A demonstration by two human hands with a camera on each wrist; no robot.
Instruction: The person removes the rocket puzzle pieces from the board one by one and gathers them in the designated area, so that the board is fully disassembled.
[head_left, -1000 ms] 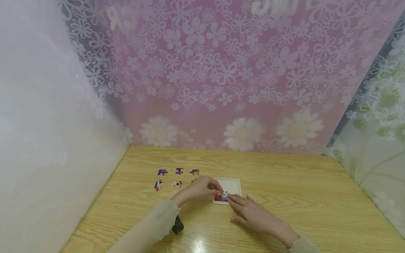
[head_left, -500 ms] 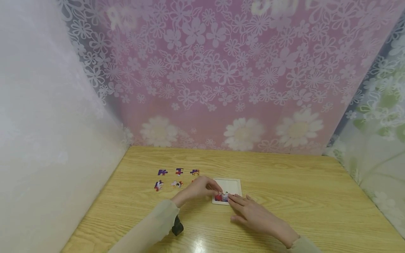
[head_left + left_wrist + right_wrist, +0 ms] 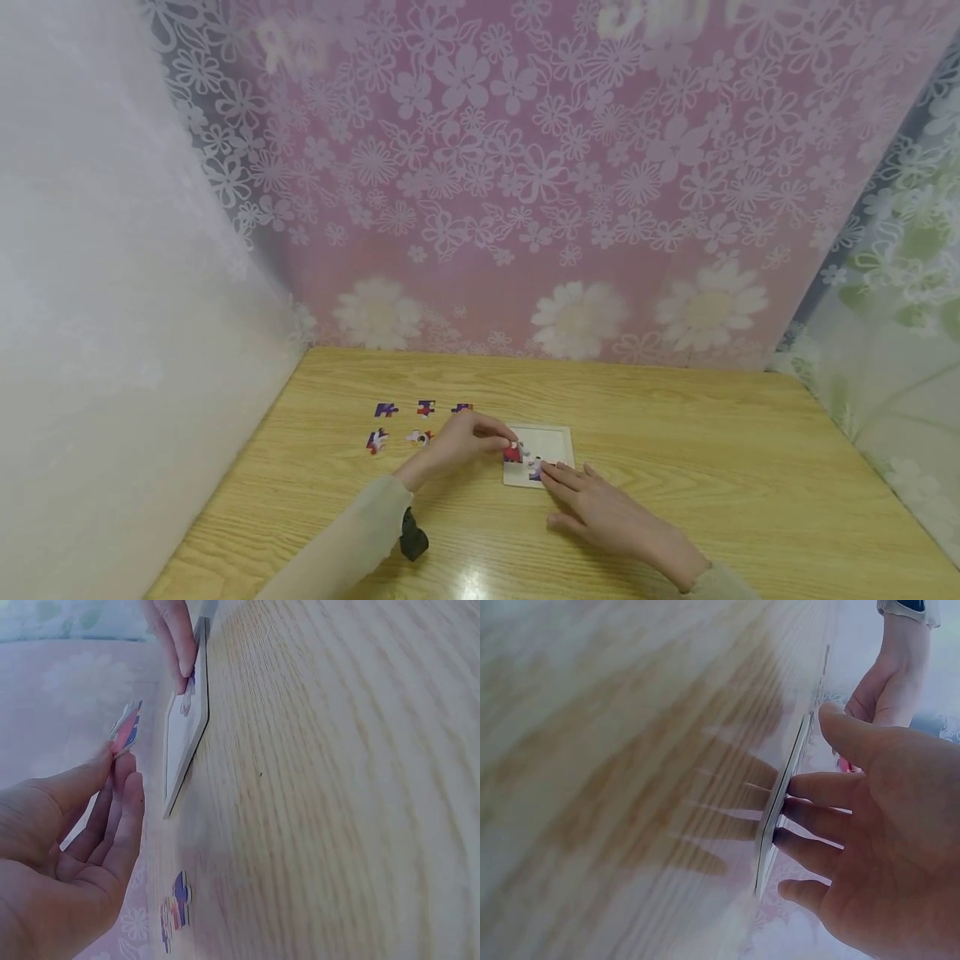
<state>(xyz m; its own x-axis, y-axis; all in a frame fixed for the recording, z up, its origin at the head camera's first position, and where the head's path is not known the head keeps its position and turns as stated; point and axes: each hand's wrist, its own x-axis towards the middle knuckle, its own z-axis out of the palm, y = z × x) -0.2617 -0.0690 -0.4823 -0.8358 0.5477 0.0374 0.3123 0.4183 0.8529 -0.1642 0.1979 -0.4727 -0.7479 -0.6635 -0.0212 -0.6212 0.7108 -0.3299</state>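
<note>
My left hand (image 3: 459, 443) pinches a red and white jigsaw piece (image 3: 513, 452) between thumb and fingertips. In the left wrist view this piece (image 3: 126, 729) is tilted and held apart from the shallow puzzle tray (image 3: 174, 754). The pale square tray (image 3: 568, 442) lies on the table. A purple and white jigsaw piece (image 3: 536, 470) sits along its near side, partly covered by the fingertips of my right hand (image 3: 600, 510). Those fingers stretch out nearly straight onto the tray's near right part, as the right wrist view also shows the hand (image 3: 900, 832) touching its edge.
Several loose jigsaw pieces (image 3: 426, 408) lie in two rows left of the tray, some partly hidden by my left hand. The wooden table (image 3: 697, 442) meets a flowered pink curtain (image 3: 480, 208) at the back. A black device (image 3: 413, 536) is on my left wrist.
My left hand has lifted the red and white piece from the tray's near left corner and shifted slightly up and left, baring the tray's floor there. My right hand stays in place.
</note>
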